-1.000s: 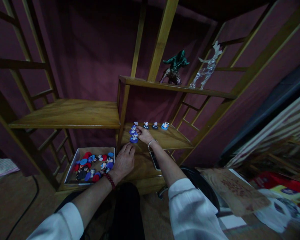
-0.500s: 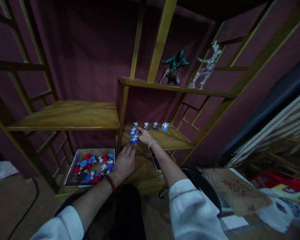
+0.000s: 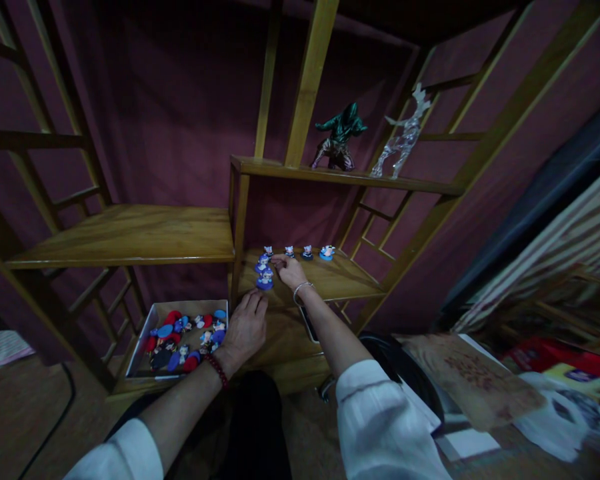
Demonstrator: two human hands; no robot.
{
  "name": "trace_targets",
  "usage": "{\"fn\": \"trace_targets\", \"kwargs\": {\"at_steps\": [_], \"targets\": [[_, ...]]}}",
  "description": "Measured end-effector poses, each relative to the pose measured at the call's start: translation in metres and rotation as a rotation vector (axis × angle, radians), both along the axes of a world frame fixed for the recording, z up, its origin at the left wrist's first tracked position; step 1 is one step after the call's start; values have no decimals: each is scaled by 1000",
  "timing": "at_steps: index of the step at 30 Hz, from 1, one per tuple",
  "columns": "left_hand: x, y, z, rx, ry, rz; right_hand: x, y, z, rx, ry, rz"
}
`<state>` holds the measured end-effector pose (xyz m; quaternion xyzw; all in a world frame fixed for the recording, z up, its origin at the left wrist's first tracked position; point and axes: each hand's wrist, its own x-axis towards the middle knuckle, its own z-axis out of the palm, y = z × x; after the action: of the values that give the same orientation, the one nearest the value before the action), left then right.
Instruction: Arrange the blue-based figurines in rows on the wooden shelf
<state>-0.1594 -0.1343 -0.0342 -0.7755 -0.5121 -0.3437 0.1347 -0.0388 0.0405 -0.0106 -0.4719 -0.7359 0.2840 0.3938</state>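
Note:
On the low shelf, two purple figurines on round bases stand one in front of the other near the left post. My right hand is just to their right, its fingers stretched toward them and a small gap showing; it holds nothing I can see. Behind, a row of small figurines lines the back, with a blue-based figurine at its right end. My left hand rests by the shelf's front edge, fingers loosely extended, nothing visible in it. A shallow box of red, blue and purple figurines lies left of it.
A green figure statue and a clear deer ornament stand on the upper shelf. At left is a wider wooden shelf. A phone-like dark object lies partly behind my right forearm. Bags and a cardboard sheet are at right.
My right hand has drawn slightly right, off the purple figurines, which stay standing. My left hand keeps its place at the shelf edge. The view has shifted slightly.

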Motion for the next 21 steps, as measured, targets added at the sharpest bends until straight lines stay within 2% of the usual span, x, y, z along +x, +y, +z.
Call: {"fn": "trace_targets", "kwargs": {"at_steps": [4,12,21], "targets": [[0,1,0,11,2,-5,1,3,0,29,-72,-89],[1,-1,2,-5,20,8,0,0,1,52,-161,-145],[1,-2,1,-18,32,22,-1,-3,3,49,-157,-124]]}}
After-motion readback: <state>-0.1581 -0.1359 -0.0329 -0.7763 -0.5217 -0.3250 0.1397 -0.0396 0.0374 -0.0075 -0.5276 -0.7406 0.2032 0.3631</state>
